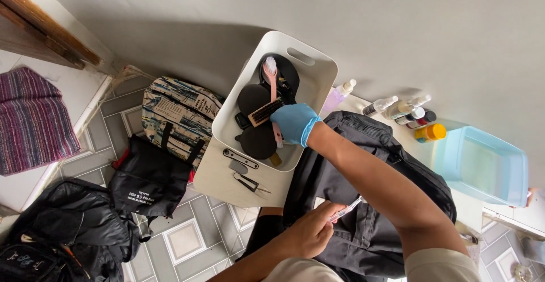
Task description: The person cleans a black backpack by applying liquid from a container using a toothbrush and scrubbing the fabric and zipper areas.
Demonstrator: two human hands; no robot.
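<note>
A small white table (218, 182) stands against a plain grey wall over a grey tiled floor, carrying a white plastic bin (238, 114) and a dark backpack (369, 202).

The gloved hand (294, 123) is to the right, wearing a blue glove, and reaches into the bin, curled over the handle end of a pink brush (271, 78). The brush's long axis runs away from that hand toward the wall, bristle head at the far end. Whether the fingers have closed on the handle cannot be told. Beside the knuckles lies a dark-bristled wooden brush (264, 112) among black round pads (254, 97).

The bare hand (309, 234), nearer the body, pinches a thin clear pen-like tool (347, 208) over the backpack.

Beyond the gloved wrist stand small bottles (406, 112) and a pale blue tub (482, 165). Below the bin lie small scissors (250, 184).
</note>
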